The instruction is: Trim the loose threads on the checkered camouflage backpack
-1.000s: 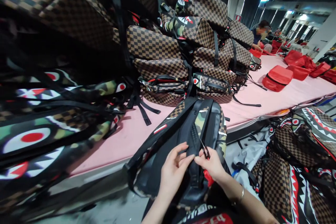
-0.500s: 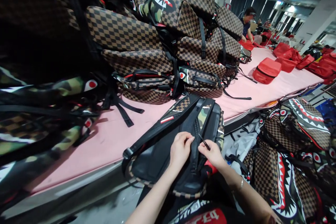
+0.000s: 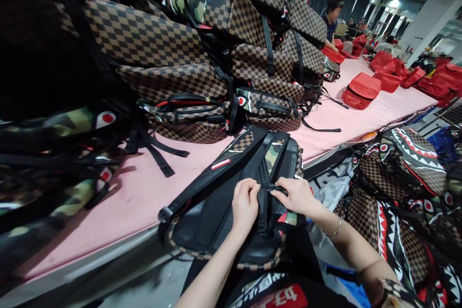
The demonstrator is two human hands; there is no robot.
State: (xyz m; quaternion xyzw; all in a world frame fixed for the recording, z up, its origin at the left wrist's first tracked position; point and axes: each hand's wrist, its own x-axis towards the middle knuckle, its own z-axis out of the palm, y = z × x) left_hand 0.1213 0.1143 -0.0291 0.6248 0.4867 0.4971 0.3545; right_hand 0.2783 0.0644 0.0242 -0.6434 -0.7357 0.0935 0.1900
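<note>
Above the backpack (image 3: 212,221) resting at the edge of the pink table (image 3: 144,187), the right hand (image 3: 296,196) grips a small dark tool (image 3: 280,189) and the left hand (image 3: 246,204) pinches closed, on what I cannot tell.

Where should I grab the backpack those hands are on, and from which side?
I'd say the shoulder strap on the left, near its middle, from the left: it's long and narrow, runs along the left side of the backpack, and lies apart from the left hand and right hand.
</note>
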